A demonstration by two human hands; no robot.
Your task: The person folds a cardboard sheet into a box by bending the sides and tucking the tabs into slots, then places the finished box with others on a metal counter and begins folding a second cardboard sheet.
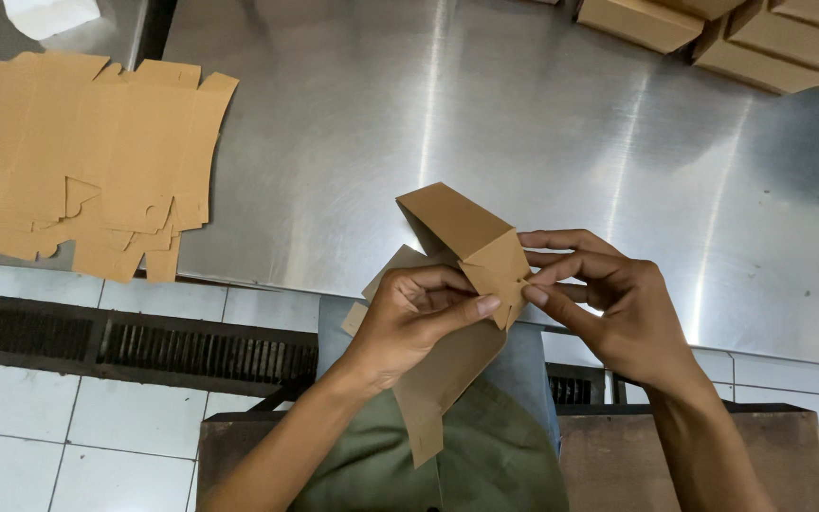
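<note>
A half-folded brown cardboard box blank [457,228] is held in front of me at the near edge of a steel table [523,114]. My left hand [419,318] grips it from the left, thumb stretched across its folded end flap. My right hand [609,299] pinches the same flap from the right with thumb and fingertips. One long panel of the blank hangs down over my lap. The upper panels stand up and form an open tube.
A stack of flat brown box blanks [78,161] lies on the table's left end. Several folded brown boxes [732,33] sit at the far right. A white object [49,14] is at the top left. White floor tiles and a dark drain grate [144,346] are below.
</note>
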